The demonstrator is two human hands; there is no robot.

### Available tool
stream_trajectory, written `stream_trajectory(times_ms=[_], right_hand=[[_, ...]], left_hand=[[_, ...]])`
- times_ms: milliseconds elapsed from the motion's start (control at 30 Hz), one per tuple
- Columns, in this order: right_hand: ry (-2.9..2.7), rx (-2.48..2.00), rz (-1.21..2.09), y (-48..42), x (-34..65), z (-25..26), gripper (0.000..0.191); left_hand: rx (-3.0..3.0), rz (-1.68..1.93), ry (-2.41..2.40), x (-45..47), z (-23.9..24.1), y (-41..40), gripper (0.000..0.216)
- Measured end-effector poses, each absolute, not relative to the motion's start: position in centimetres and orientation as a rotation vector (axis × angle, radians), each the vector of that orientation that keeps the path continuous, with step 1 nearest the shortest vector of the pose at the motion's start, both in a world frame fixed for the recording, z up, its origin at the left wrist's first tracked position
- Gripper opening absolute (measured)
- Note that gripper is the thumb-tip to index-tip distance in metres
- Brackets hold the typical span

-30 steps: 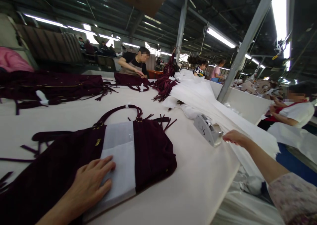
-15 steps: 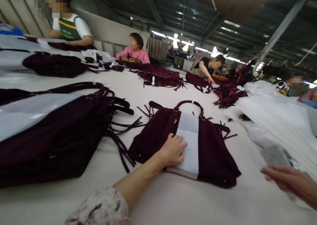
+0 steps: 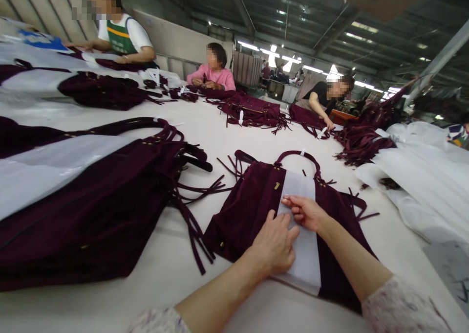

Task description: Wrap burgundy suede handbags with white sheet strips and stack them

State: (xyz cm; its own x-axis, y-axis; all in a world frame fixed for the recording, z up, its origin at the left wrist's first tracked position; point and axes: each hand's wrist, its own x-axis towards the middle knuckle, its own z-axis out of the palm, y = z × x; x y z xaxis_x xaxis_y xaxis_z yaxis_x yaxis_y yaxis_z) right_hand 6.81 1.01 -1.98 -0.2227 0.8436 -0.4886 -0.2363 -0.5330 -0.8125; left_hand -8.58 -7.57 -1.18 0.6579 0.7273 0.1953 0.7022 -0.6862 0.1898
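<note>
A dark maroon handbag (image 3: 244, 203) lies flat on the pale table, its looped handle pointing away from me. Around its middle runs a band of white paper (image 3: 298, 184). My left hand (image 3: 276, 242) rests on the bag and the paper's left edge, fingers bent and a little apart, gripping nothing I can see. Just above it, my right hand (image 3: 307, 213) pinches thumb and finger together over the paper near the gold zip pull (image 3: 277, 186). Whatever is in that pinch is too small to make out.
Another maroon bag with white paper (image 3: 120, 201) lies close on the left, its straps reaching toward mine. White sheets (image 3: 432, 171) are heaped at right, with a grey card-like piece (image 3: 447, 269) below. More maroon bags (image 3: 252, 109) and several people are across the table.
My right hand has come from the right side, by the grey piece, onto the paper band. My left hand stays on the bag. The view has shifted slightly left.
</note>
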Motion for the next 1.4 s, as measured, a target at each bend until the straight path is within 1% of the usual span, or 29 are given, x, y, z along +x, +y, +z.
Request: stream_trajectory(times_ms=[200,533,700,767,833,900,967,1133,1300,1400], right_hand=[[-0.802,-1.275,1.809,1.2,6.9,-2.5,0.008],[-0.856,-1.260,1.739,1.0,6.6,-3.1,0.011],[-0.956,-1.292,1.650,0.8,6.4,-3.5,0.020],[-1.100,-1.352,1.539,0.9,6.2,-3.7,0.027],[-1.385,-1.452,1.253,1.3,6.1,-3.8,0.028],[-1.653,-1.518,0.881,1.9,6.0,-3.9,0.024],[-1.775,-1.542,0.627,2.5,6.0,-4.1,0.018],[-1.819,-1.627,0.456,3.9,6.2,-5.0,0.013],[-1.759,-1.746,0.374,5.4,5.9,-5.6,0.025],[-1.733,-1.773,0.386,6.2,5.8,-5.3,0.018]], left_hand=[[2.745,0.408,1.209,-8.7,-0.9,-7.4,0.022],[2.765,0.403,1.206,-8.6,-1.0,-6.8,0.026],[2.782,0.380,1.190,-8.7,-1.0,-6.5,0.029],[2.787,0.366,1.195,-8.7,-0.9,-6.5,0.029],[2.793,0.331,1.199,-8.7,-0.7,-6.5,0.028],[2.798,0.292,1.202,-8.7,-0.6,-6.5,0.026],[2.800,0.277,1.205,-8.7,-0.6,-6.5,0.025],[2.792,0.293,1.184,-8.8,-0.7,-6.4,0.026],[2.780,0.315,1.185,-8.7,-0.8,-6.4,0.025],[2.783,0.296,1.201,-8.8,-0.7,-6.4,0.025]])
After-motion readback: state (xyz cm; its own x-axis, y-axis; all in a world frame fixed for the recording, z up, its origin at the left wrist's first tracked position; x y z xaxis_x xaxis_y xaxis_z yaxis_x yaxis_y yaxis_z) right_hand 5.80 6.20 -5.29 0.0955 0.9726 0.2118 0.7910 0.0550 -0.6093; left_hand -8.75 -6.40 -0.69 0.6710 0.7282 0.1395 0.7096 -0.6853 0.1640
